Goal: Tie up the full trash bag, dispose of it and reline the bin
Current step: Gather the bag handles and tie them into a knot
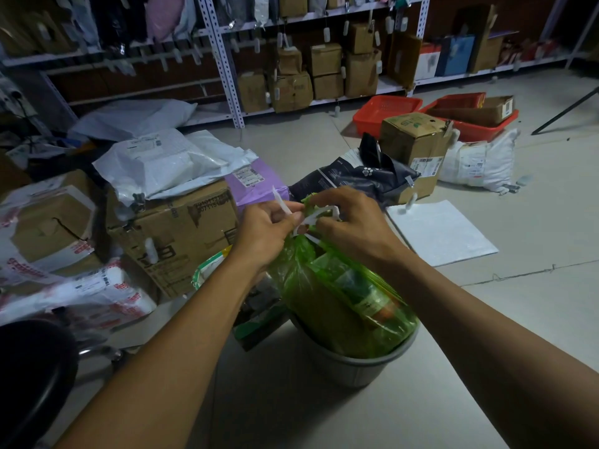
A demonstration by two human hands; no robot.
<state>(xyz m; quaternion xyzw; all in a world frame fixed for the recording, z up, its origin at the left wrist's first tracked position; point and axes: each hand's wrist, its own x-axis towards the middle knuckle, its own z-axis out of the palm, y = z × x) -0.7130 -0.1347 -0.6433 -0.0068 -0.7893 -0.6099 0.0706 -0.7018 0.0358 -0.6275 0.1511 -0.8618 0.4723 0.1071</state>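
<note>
1. Metal shelving (223, 59) along the far wall carries cardboard boxes.
2. On the floor (534, 228), parcels and a large cardboard box (175, 234) lie to the left; red baskets (385, 111) sit farther back on the right.
3. A grey bin (353, 367) stands on the floor below the hands.
4. The full green trash bag (334, 299) sits in the bin, its gathered neck raised above the rim.
5. The left hand (264, 226) pinches a white drawstring (319, 213) at the neck.
6. The right hand (351, 218) curls round the drawstring's loop beside it.
</note>
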